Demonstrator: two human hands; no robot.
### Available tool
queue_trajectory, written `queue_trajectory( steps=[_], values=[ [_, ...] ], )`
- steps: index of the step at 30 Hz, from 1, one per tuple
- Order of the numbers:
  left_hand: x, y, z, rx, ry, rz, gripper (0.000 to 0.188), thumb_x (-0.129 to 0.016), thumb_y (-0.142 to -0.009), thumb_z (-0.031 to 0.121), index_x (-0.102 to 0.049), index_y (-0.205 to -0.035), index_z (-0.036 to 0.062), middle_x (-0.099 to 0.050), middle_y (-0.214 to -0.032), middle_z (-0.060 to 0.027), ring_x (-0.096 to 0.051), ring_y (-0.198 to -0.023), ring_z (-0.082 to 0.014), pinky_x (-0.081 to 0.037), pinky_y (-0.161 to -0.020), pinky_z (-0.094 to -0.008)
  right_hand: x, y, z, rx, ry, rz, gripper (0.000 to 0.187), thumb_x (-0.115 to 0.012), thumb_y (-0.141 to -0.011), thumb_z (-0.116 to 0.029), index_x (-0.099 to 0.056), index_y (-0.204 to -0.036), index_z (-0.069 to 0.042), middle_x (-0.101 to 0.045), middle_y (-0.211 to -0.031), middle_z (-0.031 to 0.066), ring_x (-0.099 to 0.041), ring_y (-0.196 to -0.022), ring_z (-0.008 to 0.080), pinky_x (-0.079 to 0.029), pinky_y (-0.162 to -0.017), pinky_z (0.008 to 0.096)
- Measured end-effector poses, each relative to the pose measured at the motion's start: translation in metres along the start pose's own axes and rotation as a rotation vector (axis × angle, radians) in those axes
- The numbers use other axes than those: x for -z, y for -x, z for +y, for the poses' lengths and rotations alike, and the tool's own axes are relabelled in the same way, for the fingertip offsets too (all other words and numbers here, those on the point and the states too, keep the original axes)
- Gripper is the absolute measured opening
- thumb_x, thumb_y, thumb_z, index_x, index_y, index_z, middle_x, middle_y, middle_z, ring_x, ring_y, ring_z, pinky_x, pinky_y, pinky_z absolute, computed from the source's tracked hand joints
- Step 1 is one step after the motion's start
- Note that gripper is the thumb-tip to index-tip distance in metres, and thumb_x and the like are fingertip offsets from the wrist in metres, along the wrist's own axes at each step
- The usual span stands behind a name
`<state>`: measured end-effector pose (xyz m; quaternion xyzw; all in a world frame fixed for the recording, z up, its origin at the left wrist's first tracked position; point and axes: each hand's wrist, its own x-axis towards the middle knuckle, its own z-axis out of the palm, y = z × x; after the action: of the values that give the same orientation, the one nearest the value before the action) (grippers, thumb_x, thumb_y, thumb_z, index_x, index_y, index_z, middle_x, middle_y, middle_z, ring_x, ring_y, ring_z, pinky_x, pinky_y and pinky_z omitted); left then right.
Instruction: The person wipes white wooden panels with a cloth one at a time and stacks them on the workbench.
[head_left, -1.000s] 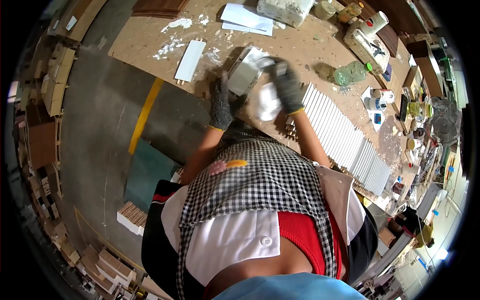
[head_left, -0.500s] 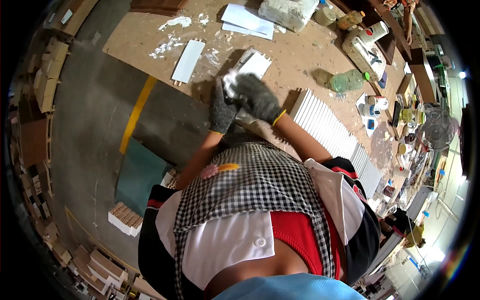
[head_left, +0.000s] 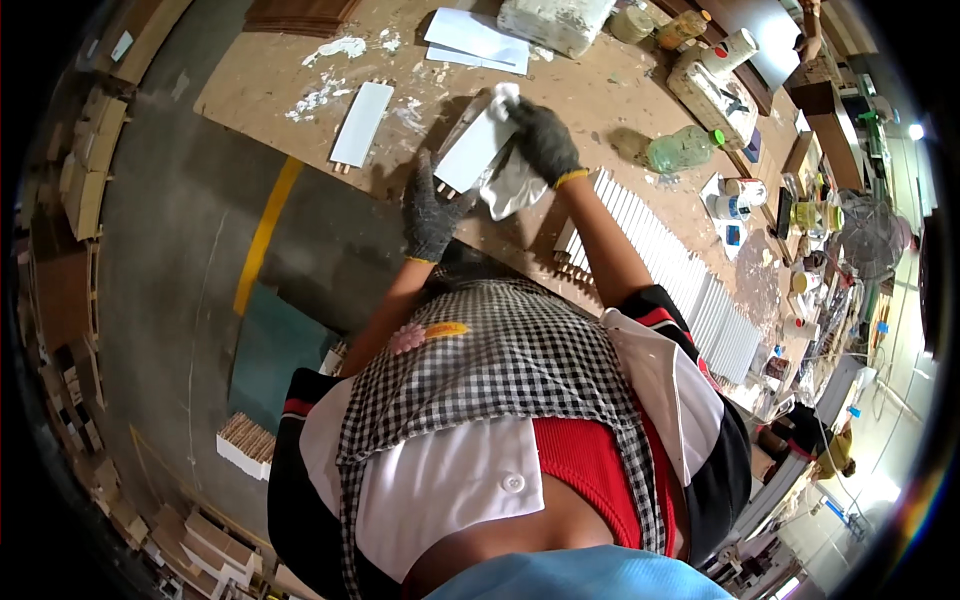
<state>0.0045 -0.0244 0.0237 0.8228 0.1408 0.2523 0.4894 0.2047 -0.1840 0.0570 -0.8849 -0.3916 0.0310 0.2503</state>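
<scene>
We're apparently wiping board point(head_left: 475, 155) on table point(head_left: 590, 95): right hand point(head_left: 547, 145) pinching cloth point(head_left: 517, 192) along far end, left hand point(head_left: 432, 215) steadying near end, grip unclear; next stroke calling for firm hold.

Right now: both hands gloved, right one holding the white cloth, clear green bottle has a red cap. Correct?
Not quite: in the head view, the clear green bottle has a green cap, not red. The left hand and right hand are gloved, the right holding the white cloth.
</scene>
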Motion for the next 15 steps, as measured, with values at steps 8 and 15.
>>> queue_trajectory(
  steps=[8, 15],
  values=[
    [0.002, 0.008, -0.028, 0.175, 0.346, -0.036, 0.095, -0.082, -0.079, 0.003, -0.027, -0.156, -0.0002, -0.051, -0.138, -0.0211, -0.059, -0.116, -0.0283, -0.058, -0.087, -0.0389, 0.117, 0.045, 0.076, -0.595, -0.275, 0.495, 0.043, -0.058, -0.097, -0.042, -0.071, -0.119, -0.008, -0.071, -0.106, 0.0225, -0.067, -0.098, 0.0366, -0.051, -0.087, 0.0433],
    [0.005, -0.002, -0.024, -0.064, -0.097, -0.005, 0.091, -0.082, -0.084, 0.015, -0.029, -0.156, -0.0002, -0.049, -0.145, -0.0217, -0.052, -0.128, -0.0295, -0.055, -0.093, -0.0362, 0.21, 0.099, 0.149, -0.681, 0.494, 0.502, 0.044, -0.068, -0.09, -0.043, -0.07, -0.125, -0.018, -0.071, -0.107, 0.0167, -0.067, -0.1, 0.0369, -0.053, -0.085, 0.0463]
  ],
)
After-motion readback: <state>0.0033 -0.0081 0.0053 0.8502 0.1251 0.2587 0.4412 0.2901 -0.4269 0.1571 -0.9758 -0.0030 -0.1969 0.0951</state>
